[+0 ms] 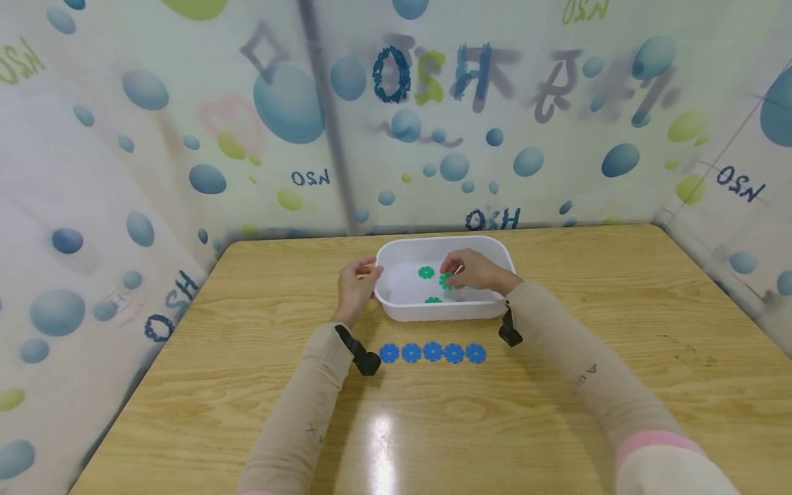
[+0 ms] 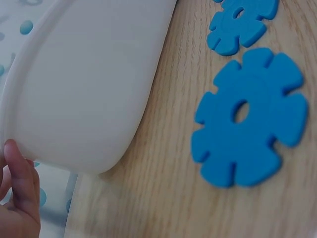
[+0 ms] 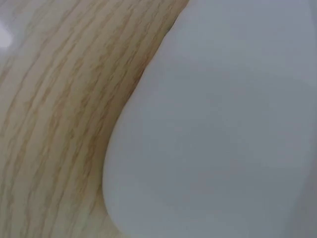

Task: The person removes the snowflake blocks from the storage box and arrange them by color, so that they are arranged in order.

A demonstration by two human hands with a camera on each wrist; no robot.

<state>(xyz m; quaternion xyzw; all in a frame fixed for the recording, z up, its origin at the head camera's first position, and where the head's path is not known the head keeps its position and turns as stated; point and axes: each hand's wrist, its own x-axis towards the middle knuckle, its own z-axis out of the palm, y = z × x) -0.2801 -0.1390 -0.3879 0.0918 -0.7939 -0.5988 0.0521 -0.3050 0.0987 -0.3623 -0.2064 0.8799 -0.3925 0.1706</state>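
A white plastic tub [image 1: 442, 313] stands on the wooden table, its wall filling most of the right wrist view. My left hand [image 1: 354, 289] holds the tub's left end, with fingertips at the rim [image 2: 7, 129] in the left wrist view. Inside the tub, my right hand [image 1: 475, 270] pinches a green flower-shaped notched disc [image 1: 444, 281] between thumb and fingers. Another green disc [image 1: 425, 273] lies on the tub floor to its left. A third green disc [image 1: 433, 300] is partly hidden behind the front wall.
Several blue notched discs [image 1: 432, 351] lie in a row in front of the tub; one blue disc [image 2: 250, 119] shows close up in the left wrist view. Wooden tabletop [image 1: 588, 289] extends around them. A bubble-printed curtain [image 1: 396, 158] hangs behind the table.
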